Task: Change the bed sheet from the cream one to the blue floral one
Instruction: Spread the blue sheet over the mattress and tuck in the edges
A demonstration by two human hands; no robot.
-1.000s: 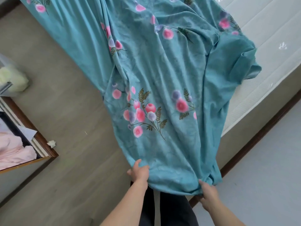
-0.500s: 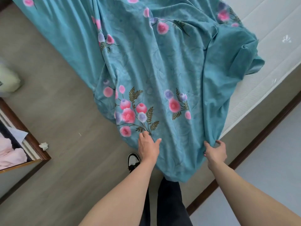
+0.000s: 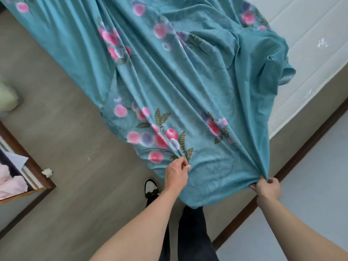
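Note:
The blue floral sheet [image 3: 169,76] stretches from the bare white mattress [image 3: 308,34] at the upper right down over the floor towards me. My left hand [image 3: 176,173] pinches a fold of the sheet just below a cluster of pink flowers. My right hand [image 3: 266,187] grips a bunched corner of the sheet near the bed's foot, and taut creases run up from it. No cream sheet is in view.
The bed base [image 3: 293,129] and a dark wooden skirting [image 3: 305,144] run diagonally at the right. A wooden-framed shelf [image 3: 35,176] with pink cloth stands at the left, with a crumpled paper scrap [image 3: 47,172] beside it. My shoe [image 3: 151,189] is on the grey floor.
Both hands let go of the sheet's hem, reached further up the cloth, then closed on it again. The sheet now pulls tight towards my hands.

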